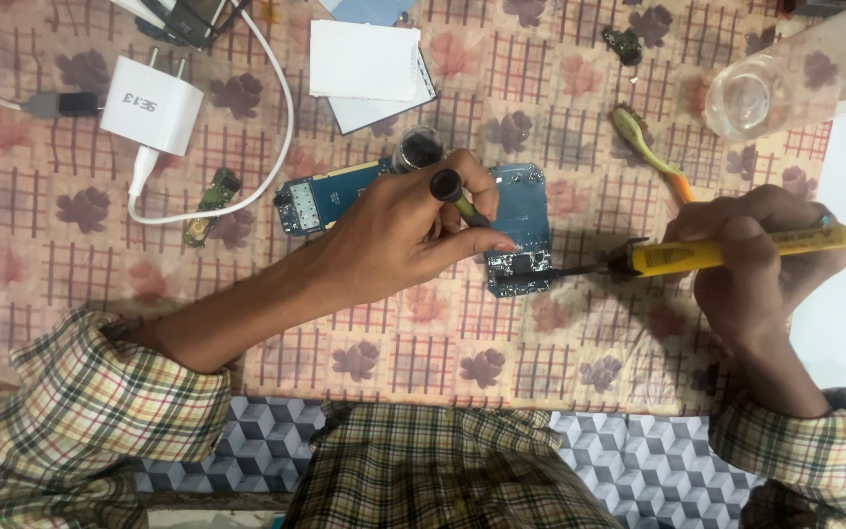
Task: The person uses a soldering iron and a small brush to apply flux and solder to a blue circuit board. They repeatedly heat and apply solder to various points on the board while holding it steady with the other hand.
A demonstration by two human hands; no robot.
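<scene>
While the white plug-in charger (154, 104) lies far left on the patterned cloth (41, 225), the left hand (399, 235) pinches a thin black-capped tool (457, 196) over the blue rectangular circuit board (521, 211); the right hand (751, 260) clamps a yellow-handled soldering iron (707, 253), its tip touching the board's lower edge

A blue circuit board (516, 211) was pressed onto the patterned surface (41, 216) by the left hand (408, 230), which also gripped a thin dark-capped tool (457, 194). A yellow soldering iron (736, 250) was held in the right hand (751, 260), its tip touching the board's lower edge. A white charger (152, 105) lay well apart.
</scene>
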